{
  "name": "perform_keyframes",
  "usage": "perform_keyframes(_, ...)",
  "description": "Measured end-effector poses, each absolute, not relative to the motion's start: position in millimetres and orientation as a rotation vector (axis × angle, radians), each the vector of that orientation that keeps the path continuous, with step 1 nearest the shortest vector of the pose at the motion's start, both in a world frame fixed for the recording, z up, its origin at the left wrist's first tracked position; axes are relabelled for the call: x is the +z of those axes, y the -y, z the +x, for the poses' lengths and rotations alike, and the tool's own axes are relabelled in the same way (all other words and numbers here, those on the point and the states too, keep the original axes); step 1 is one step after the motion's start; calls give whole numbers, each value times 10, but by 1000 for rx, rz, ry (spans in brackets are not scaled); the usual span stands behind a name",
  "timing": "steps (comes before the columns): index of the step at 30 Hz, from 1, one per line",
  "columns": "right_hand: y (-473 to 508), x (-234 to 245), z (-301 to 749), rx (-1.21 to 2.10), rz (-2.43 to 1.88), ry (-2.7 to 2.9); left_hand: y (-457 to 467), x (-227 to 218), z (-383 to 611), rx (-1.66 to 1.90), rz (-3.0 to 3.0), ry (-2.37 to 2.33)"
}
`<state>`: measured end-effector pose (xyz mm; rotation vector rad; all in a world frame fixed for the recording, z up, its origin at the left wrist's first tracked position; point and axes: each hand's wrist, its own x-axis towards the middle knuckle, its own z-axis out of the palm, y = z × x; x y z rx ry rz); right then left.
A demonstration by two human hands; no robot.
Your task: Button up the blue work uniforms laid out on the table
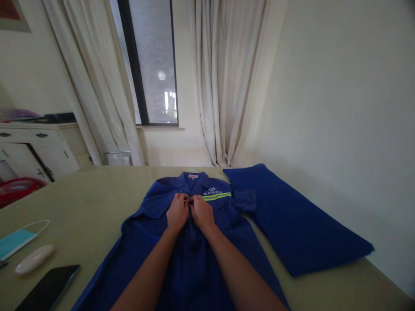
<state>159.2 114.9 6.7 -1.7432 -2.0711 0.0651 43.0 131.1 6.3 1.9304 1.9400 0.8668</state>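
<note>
A blue work jacket point(223, 216) with a yellow-green reflective stripe point(217, 196) lies front side up, its collar at the far end. Both my hands meet at its front placket, just below the collar opening. My left hand point(178, 211) pinches the fabric edge on the left of the placket. Close against it, my right hand point(201, 211) pinches the edge on the other side. Whatever is between the fingertips, such as a button, is hidden. White lettering point(212, 191) shows on the chest above the stripe.
A folded dark blue cloth point(292, 220) lies at the right, partly under the jacket's sleeve. On the table point(106, 194) at the left are a face mask point(16, 243), a whitish oval object point(35, 259) and a black phone point(48, 288). The wall stands close on the right.
</note>
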Motion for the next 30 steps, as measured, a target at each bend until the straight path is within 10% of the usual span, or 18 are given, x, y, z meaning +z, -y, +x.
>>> perform_keyframes(30, -1069, 132, 1562, -3, -1723, 2156, -1353, -11, 340, 1056, 1844, -1720)
